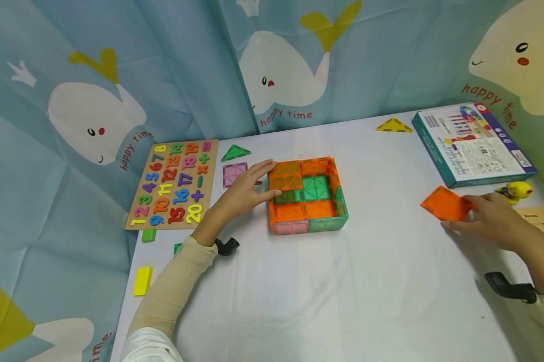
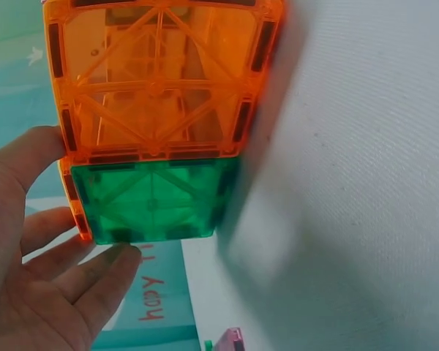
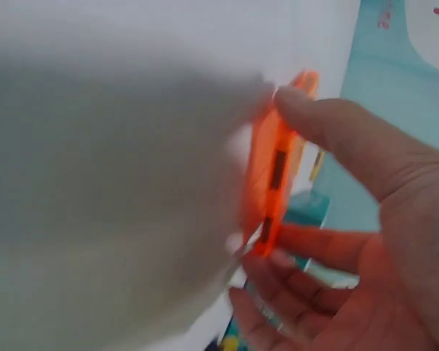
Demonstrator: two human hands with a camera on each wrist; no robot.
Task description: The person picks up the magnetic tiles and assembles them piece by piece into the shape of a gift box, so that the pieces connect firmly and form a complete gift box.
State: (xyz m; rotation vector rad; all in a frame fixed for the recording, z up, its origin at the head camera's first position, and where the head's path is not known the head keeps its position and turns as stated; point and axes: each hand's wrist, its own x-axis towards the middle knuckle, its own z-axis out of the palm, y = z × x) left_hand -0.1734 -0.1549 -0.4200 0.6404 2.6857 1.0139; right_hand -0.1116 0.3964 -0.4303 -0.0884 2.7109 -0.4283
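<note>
On the table stands a low box of see-through magnetic tiles (image 1: 317, 208), its walls orange, green and pink. An orange square tile (image 1: 286, 176) lies across its back left corner. My left hand (image 1: 247, 188) spans that tile, thumb at the near edge and fingers at the far one. The left wrist view shows the fingertips (image 2: 124, 259) against the green wall tile (image 2: 154, 201), below an orange wall tile (image 2: 157, 88). Off to the right, my right hand (image 1: 493, 221) pinches another orange square tile (image 1: 446, 203), seen nearly edge-on in the right wrist view.
A number board (image 1: 172, 183) lies at left, with a pink tile (image 1: 234, 174) and green triangle (image 1: 235, 153) beside it. Yellow (image 1: 143, 280) and green blocks (image 1: 148, 235) lie nearer. At back right are a yellow triangle (image 1: 394, 125), a boxed set (image 1: 475, 143) and a yellow toy (image 1: 516, 191).
</note>
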